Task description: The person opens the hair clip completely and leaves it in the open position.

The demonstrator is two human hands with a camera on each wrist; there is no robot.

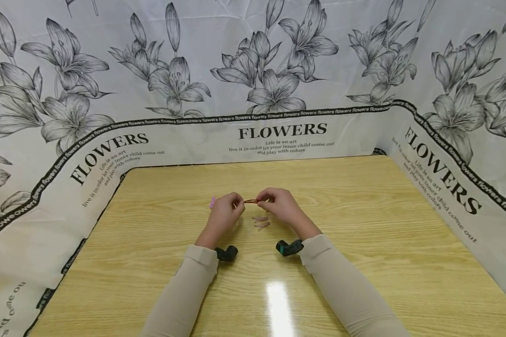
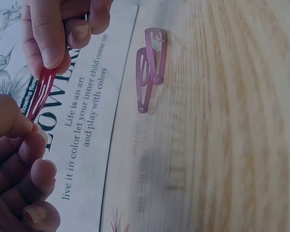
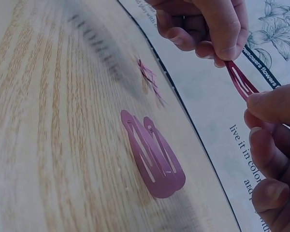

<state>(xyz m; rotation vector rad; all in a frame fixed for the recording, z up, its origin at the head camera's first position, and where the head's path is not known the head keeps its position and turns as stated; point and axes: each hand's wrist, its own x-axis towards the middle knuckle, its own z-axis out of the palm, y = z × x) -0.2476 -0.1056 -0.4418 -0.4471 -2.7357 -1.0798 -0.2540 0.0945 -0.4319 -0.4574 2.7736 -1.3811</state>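
Both hands hold a dark red snap hair clip level between them, above the table. My left hand pinches one end between thumb and fingers. The other end is pinched by my right hand. In the right wrist view the clip shows a slotted, slightly bowed body. Below the hands, two dull pink snap hair clips lie partly overlapping on the table; the left wrist view also shows these pink clips.
A small bright pink spiky thing lies just left of the left hand, partly hidden by it. The wood-grain table is bordered by white cloth printed with flowers and lettering. Dark wrist devices sit at both cuffs.
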